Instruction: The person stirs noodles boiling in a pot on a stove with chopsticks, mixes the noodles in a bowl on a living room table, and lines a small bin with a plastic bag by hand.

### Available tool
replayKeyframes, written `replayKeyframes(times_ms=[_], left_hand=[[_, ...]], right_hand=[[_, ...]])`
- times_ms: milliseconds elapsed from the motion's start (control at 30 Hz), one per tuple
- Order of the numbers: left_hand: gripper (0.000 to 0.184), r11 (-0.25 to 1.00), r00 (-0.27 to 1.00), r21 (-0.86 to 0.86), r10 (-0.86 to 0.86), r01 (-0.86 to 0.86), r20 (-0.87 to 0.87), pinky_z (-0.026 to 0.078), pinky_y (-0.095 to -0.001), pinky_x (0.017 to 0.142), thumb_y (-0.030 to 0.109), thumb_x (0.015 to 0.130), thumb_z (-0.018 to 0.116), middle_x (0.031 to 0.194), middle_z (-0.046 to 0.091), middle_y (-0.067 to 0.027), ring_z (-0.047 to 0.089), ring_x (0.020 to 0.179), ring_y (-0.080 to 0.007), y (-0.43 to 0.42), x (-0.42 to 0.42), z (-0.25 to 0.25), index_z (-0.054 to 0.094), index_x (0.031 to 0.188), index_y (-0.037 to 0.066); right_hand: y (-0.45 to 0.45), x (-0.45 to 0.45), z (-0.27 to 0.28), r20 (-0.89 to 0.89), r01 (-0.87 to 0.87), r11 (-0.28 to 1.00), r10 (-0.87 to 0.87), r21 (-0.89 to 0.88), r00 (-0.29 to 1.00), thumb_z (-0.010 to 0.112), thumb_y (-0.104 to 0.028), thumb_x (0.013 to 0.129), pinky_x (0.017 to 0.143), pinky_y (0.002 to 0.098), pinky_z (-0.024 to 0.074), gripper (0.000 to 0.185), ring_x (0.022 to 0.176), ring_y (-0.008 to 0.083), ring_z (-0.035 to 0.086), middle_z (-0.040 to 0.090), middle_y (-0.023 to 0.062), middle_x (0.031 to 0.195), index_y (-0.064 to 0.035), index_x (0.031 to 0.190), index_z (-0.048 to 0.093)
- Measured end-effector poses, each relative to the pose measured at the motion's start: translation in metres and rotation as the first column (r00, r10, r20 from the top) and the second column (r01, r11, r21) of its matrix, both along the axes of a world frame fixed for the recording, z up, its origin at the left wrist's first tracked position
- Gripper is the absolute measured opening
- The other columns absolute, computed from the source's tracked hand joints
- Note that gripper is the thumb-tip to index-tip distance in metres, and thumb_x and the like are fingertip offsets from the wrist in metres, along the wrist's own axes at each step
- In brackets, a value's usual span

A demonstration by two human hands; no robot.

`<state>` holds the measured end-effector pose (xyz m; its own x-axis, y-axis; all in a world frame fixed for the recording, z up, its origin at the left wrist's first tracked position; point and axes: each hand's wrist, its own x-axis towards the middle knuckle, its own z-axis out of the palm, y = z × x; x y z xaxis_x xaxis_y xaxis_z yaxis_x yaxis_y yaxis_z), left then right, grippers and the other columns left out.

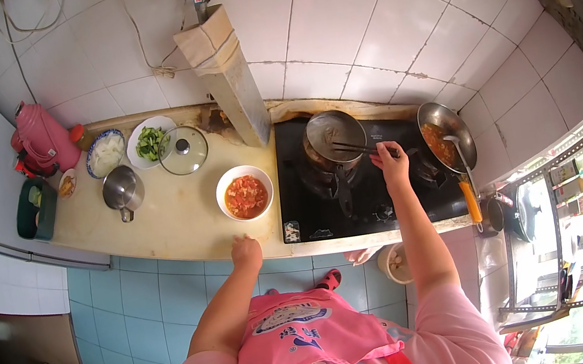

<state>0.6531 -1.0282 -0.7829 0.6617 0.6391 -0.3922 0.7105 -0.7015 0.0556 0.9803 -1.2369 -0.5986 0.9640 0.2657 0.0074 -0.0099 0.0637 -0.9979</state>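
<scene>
My right hand grips a pair of dark chopsticks, their tips reaching into a small pot on the left burner. The pot's handle points toward me, and what lies inside is hard to make out. My left hand rests at the counter's front edge with its fingers curled in, holding nothing that I can see. Just beyond it stands a white bowl of chopped tomato in red juice.
On the right burner, a wok holds red food and a ladle with an orange handle. Leftward on the counter are a glass lid, a cucumber plate, a metal pot and a pink thermos. A duct rises behind.
</scene>
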Motion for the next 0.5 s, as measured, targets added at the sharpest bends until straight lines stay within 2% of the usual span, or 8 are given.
replayKeyframes(times_ms=[167, 300, 367, 400, 500], left_hand=[[0.035, 1.000, 1.000, 0.007, -0.003, 0.003, -0.001, 0.051, -0.0367, 0.086, 0.013, 0.094, 0.040, 0.135, 0.040, -0.0311, 0.056, 0.108, -0.0349, 0.000, 0.000, -0.002, 0.052, 0.123, -0.004], [0.036, 1.000, 1.000, 0.008, -0.003, 0.003, -0.011, 0.050, -0.0367, 0.086, 0.013, 0.094, 0.040, 0.135, 0.040, -0.0309, 0.056, 0.108, -0.0348, 0.000, 0.000, -0.002, 0.052, 0.124, -0.004], [0.036, 1.000, 1.000, -0.001, -0.003, 0.003, -0.008, 0.050, -0.0373, 0.087, 0.014, 0.094, 0.040, 0.135, 0.040, -0.0307, 0.056, 0.109, -0.0351, 0.000, 0.000, -0.002, 0.051, 0.124, -0.004], [0.036, 1.000, 1.000, -0.001, -0.002, 0.002, -0.008, 0.050, -0.0373, 0.087, 0.014, 0.094, 0.040, 0.135, 0.040, -0.0307, 0.056, 0.109, -0.0351, 0.000, 0.000, -0.002, 0.051, 0.124, -0.004], [0.036, 1.000, 1.000, 0.003, 0.019, -0.019, 0.018, 0.050, -0.0380, 0.087, 0.014, 0.095, 0.038, 0.136, 0.040, -0.0306, 0.056, 0.108, -0.0357, -0.001, 0.000, 0.008, 0.051, 0.123, -0.004]], right_hand=[[0.002, -0.014, 0.028, -0.062, -0.037, 0.996, 0.042, 0.078, 0.997, 0.064, -0.018, 0.089, 0.071, 0.0304, 0.0538, 0.018, 0.077, 0.0194, 0.065, 0.062, 0.0058, 0.087, -0.0014, 0.096, 0.060], [0.004, -0.011, 0.022, -0.050, -0.116, 0.992, 0.118, 0.044, 0.992, 0.064, -0.017, 0.089, 0.070, 0.0289, 0.0538, 0.018, 0.076, 0.0174, 0.065, 0.062, 0.0053, 0.086, -0.0009, 0.095, 0.061], [0.008, -0.007, 0.011, 0.020, -0.175, 0.984, 0.175, -0.038, 0.984, 0.065, -0.016, 0.089, 0.068, 0.0263, 0.0532, 0.016, 0.073, 0.0137, 0.063, 0.061, 0.0042, 0.083, -0.0005, 0.094, 0.061], [0.009, -0.007, 0.011, 0.047, -0.166, 0.984, 0.169, -0.063, 0.984, 0.065, -0.014, 0.089, 0.067, 0.0240, 0.0521, 0.015, 0.071, 0.0103, 0.060, 0.060, 0.0028, 0.080, -0.0004, 0.092, 0.061], [0.013, 0.003, 0.003, 0.128, -0.112, 0.992, 0.119, -0.064, 0.985, 0.064, -0.014, 0.089, 0.066, 0.0230, 0.0503, 0.014, 0.071, 0.0086, 0.059, 0.060, 0.0021, 0.078, 0.0001, 0.091, 0.062]])
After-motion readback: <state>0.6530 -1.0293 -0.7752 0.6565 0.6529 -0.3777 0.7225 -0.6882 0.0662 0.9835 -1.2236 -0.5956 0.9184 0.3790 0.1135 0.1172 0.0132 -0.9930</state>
